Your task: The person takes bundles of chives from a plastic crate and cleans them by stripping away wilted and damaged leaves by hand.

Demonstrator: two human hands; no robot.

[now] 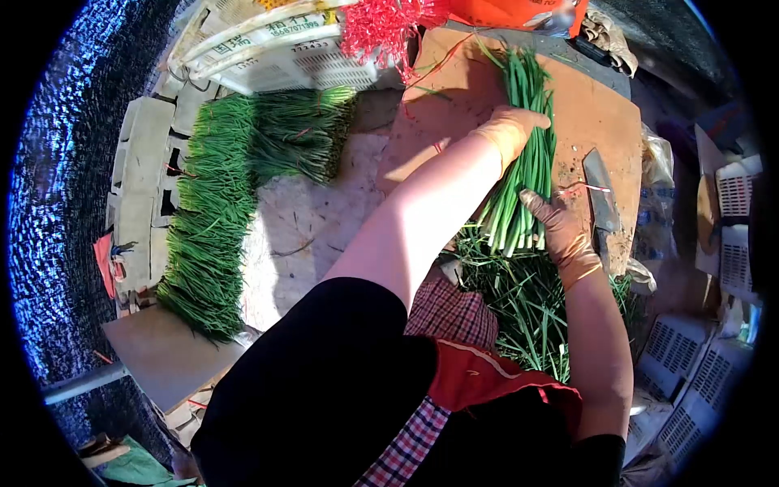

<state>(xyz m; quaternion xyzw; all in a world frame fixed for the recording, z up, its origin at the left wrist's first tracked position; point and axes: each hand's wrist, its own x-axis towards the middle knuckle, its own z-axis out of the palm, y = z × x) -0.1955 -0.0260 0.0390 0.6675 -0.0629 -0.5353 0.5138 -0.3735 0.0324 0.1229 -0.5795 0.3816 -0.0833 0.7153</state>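
Observation:
A loose bunch of green chives (529, 154) lies on a brown board (450, 101), its pale cut ends pointing toward me. My gloved left hand (513, 132) grips the bunch around its upper middle. Lower down, my gloved right hand (561, 231) clasps it by the stem ends, thumb across the front; its other fingers are partly hidden. A knife (600, 195) rests on the board, right of the bunch. By the knife lies a thin red-and-white tie (580, 187).
Tied chive bundles (211, 211) form a long row at left, with darker bundles (300, 134) beside them. Loose leaves (527, 316) heap below the board. Red tie strands (385, 32) hang by a white crate (300, 65) at the back. More crates (673, 353) stand at right.

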